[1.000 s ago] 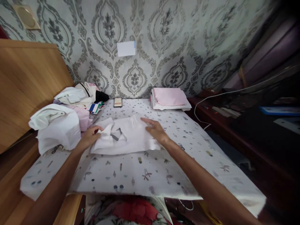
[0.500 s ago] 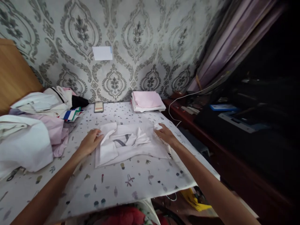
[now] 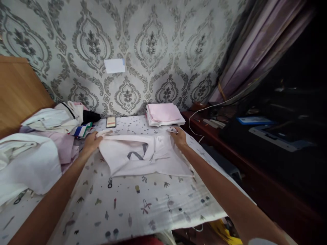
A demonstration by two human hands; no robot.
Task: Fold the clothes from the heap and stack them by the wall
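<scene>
A white garment (image 3: 133, 163) with dark striped trim is stretched between my two hands over the patterned cloth (image 3: 122, 211). My left hand (image 3: 93, 141) is closed on its far left corner. The far right corner is pinched in my right hand (image 3: 178, 136). Between them the far edge is drawn fairly straight, and the near edge lies low over the cloth.
Piled clothes (image 3: 58, 119) and a white cloth (image 3: 33, 160) lie at the left. Against the wall are a small framed card (image 3: 111, 121) and a folded pink and white stack (image 3: 165, 114). A white cable (image 3: 190, 119) runs along the dark red ledge (image 3: 212, 131) at the right.
My left hand has moved left and away from me and now grips the garment, which is pulled wider and flatter. My right hand stays at the right corner. The view has shifted slightly.
</scene>
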